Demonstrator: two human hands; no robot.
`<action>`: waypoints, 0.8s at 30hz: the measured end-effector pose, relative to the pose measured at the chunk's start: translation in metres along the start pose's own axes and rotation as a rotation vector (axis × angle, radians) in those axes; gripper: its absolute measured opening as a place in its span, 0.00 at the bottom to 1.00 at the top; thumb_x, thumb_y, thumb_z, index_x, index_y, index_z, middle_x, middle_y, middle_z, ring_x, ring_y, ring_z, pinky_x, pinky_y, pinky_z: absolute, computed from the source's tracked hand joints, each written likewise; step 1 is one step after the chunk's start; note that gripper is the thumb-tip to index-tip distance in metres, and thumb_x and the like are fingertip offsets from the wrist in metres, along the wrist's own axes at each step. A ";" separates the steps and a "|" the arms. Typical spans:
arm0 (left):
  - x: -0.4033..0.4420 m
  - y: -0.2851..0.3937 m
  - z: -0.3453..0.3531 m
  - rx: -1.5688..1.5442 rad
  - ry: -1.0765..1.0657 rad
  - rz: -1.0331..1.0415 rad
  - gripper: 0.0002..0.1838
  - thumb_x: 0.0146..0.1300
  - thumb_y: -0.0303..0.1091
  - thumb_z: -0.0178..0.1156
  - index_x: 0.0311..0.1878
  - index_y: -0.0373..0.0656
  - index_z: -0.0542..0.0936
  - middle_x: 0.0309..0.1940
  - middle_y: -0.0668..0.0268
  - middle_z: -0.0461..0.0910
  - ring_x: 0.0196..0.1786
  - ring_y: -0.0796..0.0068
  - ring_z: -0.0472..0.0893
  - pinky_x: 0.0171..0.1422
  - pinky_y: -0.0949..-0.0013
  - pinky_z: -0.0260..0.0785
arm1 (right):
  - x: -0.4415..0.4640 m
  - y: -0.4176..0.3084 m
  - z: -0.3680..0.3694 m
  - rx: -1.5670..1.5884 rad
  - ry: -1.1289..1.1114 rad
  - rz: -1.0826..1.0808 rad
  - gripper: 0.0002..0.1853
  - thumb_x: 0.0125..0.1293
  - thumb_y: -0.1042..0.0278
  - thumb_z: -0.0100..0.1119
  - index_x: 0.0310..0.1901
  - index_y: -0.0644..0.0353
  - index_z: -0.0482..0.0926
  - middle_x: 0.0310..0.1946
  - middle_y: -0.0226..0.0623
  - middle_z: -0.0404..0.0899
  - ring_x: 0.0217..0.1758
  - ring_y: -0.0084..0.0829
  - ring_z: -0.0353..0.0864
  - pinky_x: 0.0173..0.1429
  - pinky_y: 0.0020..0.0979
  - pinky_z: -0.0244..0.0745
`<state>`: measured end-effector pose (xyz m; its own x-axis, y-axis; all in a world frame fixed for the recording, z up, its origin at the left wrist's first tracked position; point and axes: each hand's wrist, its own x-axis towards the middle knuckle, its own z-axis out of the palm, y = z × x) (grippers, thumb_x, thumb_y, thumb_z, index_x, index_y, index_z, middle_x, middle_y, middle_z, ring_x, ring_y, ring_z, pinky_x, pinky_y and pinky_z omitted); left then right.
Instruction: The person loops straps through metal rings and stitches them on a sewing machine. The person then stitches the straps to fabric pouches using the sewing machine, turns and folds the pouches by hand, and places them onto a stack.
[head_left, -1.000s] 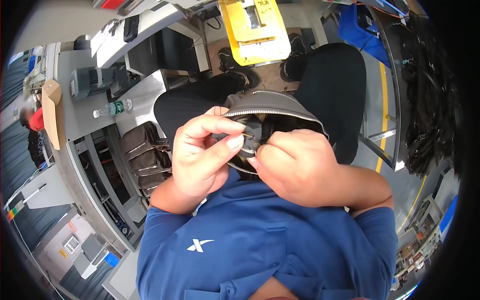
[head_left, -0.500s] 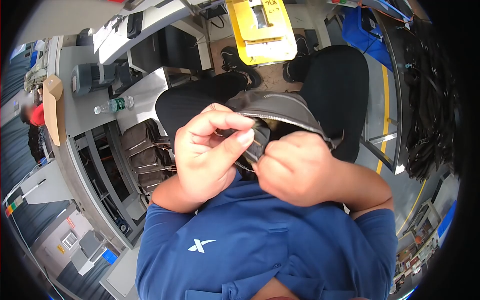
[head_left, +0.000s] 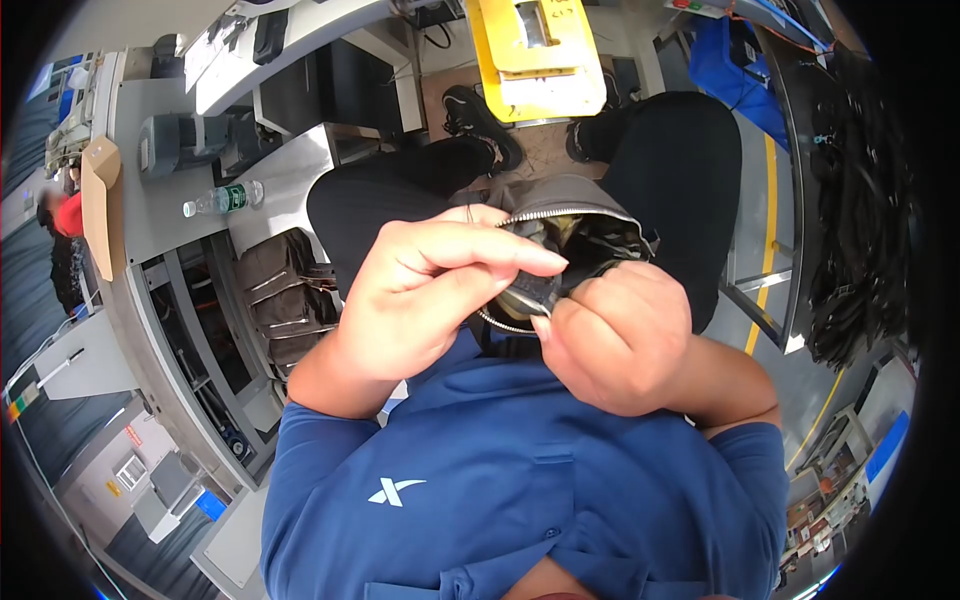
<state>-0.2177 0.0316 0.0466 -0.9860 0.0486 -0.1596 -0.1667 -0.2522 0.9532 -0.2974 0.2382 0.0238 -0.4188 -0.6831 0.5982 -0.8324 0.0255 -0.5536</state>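
In my lap lies a dark grey zippered bag, its mouth open toward me and a crumpled dark, partly olive inside showing. My left hand is at the left of the opening, thumb and fingers closed on a fold of dark fabric. At the right of the opening, my right hand is curled into a fist, gripping the bag's near edge. Its thumb tip touches the same dark fold. Whatever else lies within the closed fingers is hidden.
Several dark bags are stacked to my left, below a metal table with a plastic bottle. A yellow tray is in front of me. Black straps hang at the right. A sewing machine motor stands at the left.
Both hands have shifted slightly right. The left fingers have come down lower over the dark fold, and more of the bag's inside shows.
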 end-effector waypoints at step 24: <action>0.003 -0.005 0.016 -0.229 0.238 -0.085 0.19 0.67 0.20 0.66 0.61 0.30 0.82 0.53 0.59 0.83 0.58 0.72 0.82 0.66 0.69 0.73 | -0.003 0.005 -0.005 0.135 -0.108 0.028 0.10 0.59 0.65 0.72 0.36 0.60 0.83 0.29 0.33 0.79 0.25 0.31 0.78 0.30 0.32 0.71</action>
<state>-0.2198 0.0481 0.0456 -0.9379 -0.1410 -0.3168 -0.2186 -0.4687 0.8559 -0.3020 0.2443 0.0221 -0.3935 -0.7579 0.5202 -0.7619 -0.0477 -0.6459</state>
